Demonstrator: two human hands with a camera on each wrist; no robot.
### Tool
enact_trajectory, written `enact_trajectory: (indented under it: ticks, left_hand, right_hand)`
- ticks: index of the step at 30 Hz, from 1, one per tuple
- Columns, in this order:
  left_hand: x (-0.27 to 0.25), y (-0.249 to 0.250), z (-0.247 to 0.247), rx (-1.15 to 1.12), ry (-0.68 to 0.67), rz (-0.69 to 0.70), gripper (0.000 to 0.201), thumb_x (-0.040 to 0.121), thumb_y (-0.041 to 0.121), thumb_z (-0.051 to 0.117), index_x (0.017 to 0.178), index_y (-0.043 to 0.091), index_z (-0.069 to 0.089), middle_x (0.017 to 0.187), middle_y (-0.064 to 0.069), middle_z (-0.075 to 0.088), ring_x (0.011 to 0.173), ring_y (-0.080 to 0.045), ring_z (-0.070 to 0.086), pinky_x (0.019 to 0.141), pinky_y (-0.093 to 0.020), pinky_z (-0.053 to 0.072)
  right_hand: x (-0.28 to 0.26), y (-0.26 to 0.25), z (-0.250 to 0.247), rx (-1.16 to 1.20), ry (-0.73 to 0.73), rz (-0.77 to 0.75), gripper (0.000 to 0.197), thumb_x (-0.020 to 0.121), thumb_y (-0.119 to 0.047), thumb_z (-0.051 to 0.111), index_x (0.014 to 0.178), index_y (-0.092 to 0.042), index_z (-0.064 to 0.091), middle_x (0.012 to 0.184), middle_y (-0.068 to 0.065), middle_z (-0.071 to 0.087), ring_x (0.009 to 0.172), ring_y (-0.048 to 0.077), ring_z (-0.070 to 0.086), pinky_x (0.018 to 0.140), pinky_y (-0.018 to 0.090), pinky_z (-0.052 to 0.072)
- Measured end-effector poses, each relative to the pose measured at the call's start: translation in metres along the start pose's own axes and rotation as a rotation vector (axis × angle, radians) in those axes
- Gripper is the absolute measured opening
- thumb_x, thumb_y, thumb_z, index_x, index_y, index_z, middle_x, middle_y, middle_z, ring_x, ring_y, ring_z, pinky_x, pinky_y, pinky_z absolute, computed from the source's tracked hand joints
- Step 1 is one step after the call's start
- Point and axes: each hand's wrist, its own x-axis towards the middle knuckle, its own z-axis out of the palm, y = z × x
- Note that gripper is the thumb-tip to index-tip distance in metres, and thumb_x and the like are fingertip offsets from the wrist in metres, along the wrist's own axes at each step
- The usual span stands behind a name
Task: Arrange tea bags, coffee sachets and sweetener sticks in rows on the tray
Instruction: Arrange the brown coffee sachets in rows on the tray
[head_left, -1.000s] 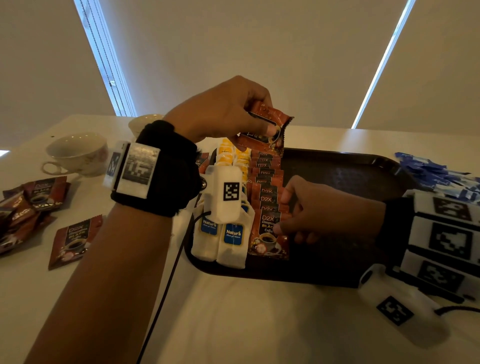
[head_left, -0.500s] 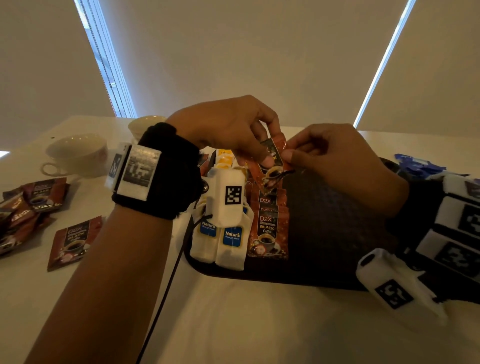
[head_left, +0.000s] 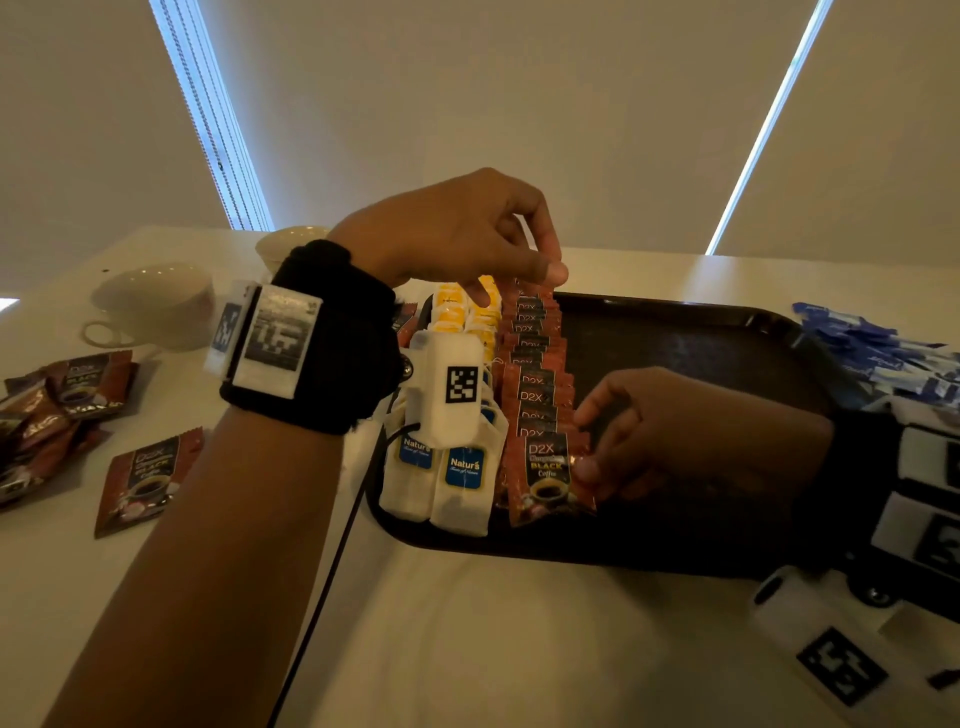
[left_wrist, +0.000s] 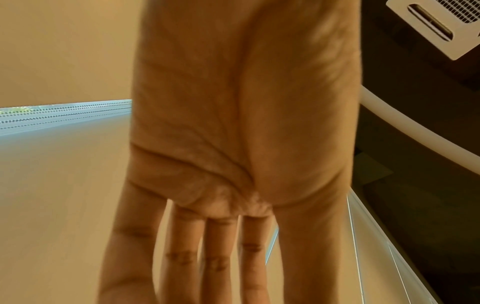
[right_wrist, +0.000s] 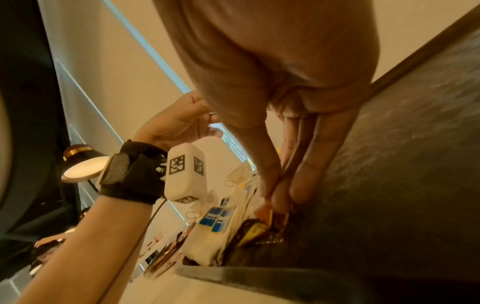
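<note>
A dark tray (head_left: 675, 332) carries a row of white and yellow tea bags (head_left: 457, 483) and, beside it, an overlapping row of red-brown coffee sachets (head_left: 535, 395). My left hand (head_left: 545, 265) hovers over the far end of the coffee row, fingertips just touching the top sachet. The left wrist view shows its fingers (left_wrist: 221, 257) straight and holding nothing. My right hand (head_left: 587, 457) is low on the tray and pinches the right edge of the nearest coffee sachet (head_left: 545, 473). The right wrist view shows that pinch, thumb against fingers (right_wrist: 298, 185).
Loose coffee sachets (head_left: 145, 478) and a pile of more (head_left: 62, 395) lie on the table left of the tray. Blue sweetener sticks (head_left: 872, 348) are heaped off its right end. A white cup (head_left: 150, 306) and another dish (head_left: 291, 249) stand at the back left.
The sachet that both hands held above the row is out of my hands. My left hand is empty now. My right hand has dropped back to the nearest sachet.
</note>
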Motion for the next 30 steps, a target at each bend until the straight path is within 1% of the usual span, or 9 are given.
enact_trajectory:
  ticks: [5,8,10,14,18,22,24,28,30]
  left_hand:
    - [0.000,0.000,0.000,0.009,0.002,0.000,0.028,0.083,0.030,0.066,0.106,0.014,0.060,0.086,0.000,0.070,0.070,-0.007,0.068,0.061,-0.021,0.057]
    - [0.001,-0.001,0.000,0.011,0.000,-0.001,0.029,0.084,0.031,0.066,0.107,0.014,0.060,0.087,-0.001,0.070,0.070,-0.008,0.068,0.060,-0.020,0.056]
    - [0.002,-0.001,0.000,0.011,0.004,-0.001,0.029,0.084,0.031,0.066,0.107,0.013,0.060,0.087,-0.001,0.070,0.070,-0.008,0.068,0.059,-0.019,0.056]
    - [0.002,-0.001,-0.001,0.005,0.010,0.002,0.027,0.083,0.031,0.066,0.104,0.015,0.060,0.083,0.001,0.070,0.067,-0.005,0.067,0.057,-0.017,0.055]
    - [0.001,-0.003,-0.002,0.000,0.004,-0.009,0.027,0.082,0.030,0.067,0.104,0.015,0.061,0.083,0.001,0.070,0.067,-0.005,0.067,0.056,-0.016,0.054]
    - [0.001,-0.004,-0.003,0.003,-0.008,-0.013,0.027,0.083,0.028,0.068,0.106,0.016,0.061,0.084,0.000,0.070,0.067,-0.005,0.068,0.057,-0.017,0.055]
    - [0.002,-0.005,-0.003,0.005,-0.014,-0.014,0.027,0.082,0.027,0.068,0.106,0.015,0.061,0.082,0.001,0.069,0.066,-0.004,0.067,0.056,-0.017,0.054]
    - [0.003,-0.006,-0.002,0.012,-0.023,-0.011,0.029,0.081,0.025,0.070,0.107,0.015,0.060,0.082,0.001,0.069,0.065,-0.003,0.067,0.055,-0.016,0.054]
    - [0.001,-0.005,-0.003,0.020,-0.019,-0.007,0.030,0.081,0.026,0.070,0.107,0.015,0.060,0.082,0.001,0.069,0.066,-0.003,0.067,0.056,-0.016,0.054]
  right_hand:
    - [0.002,0.000,0.008,-0.139,0.021,-0.035,0.035,0.076,-0.009,0.072,0.098,-0.020,0.047,0.069,0.000,0.068,0.059,0.010,0.066,0.054,0.019,0.054]
    - [-0.002,-0.004,0.011,-0.294,0.085,-0.117,0.034,0.076,-0.018,0.074,0.090,-0.026,0.044,0.073,-0.006,0.060,0.057,0.002,0.058,0.051,0.012,0.046]
    - [-0.005,-0.007,0.012,-0.421,0.117,-0.196,0.029,0.075,-0.027,0.074,0.086,-0.027,0.047,0.077,-0.010,0.056,0.062,-0.002,0.054,0.052,0.010,0.041]
    - [-0.007,-0.010,0.022,-0.575,0.027,-0.283,0.020,0.079,-0.031,0.071,0.081,-0.029,0.052,0.078,-0.012,0.050,0.067,-0.002,0.050,0.053,0.010,0.037]
    - [0.002,-0.010,0.030,-0.631,-0.023,-0.361,0.018,0.079,-0.030,0.072,0.086,-0.025,0.056,0.074,-0.016,0.048,0.064,-0.019,0.047,0.053,0.002,0.036]
    - [0.008,-0.012,0.030,-0.681,-0.065,-0.315,0.021,0.079,-0.031,0.072,0.092,-0.023,0.058,0.076,-0.015,0.049,0.066,-0.003,0.047,0.053,0.005,0.038]
    - [0.010,-0.010,0.031,-0.707,-0.075,-0.317,0.023,0.078,-0.031,0.073,0.094,-0.022,0.058,0.077,-0.015,0.047,0.067,-0.002,0.045,0.054,0.005,0.038]
    - [0.012,-0.007,0.034,-0.723,-0.064,-0.317,0.024,0.077,-0.031,0.074,0.086,-0.026,0.052,0.078,-0.014,0.046,0.069,0.000,0.044,0.057,0.012,0.035]
    - [0.010,-0.010,0.032,-0.738,-0.079,-0.324,0.026,0.076,-0.034,0.074,0.090,-0.025,0.053,0.078,-0.014,0.046,0.068,-0.001,0.044,0.056,0.011,0.035]
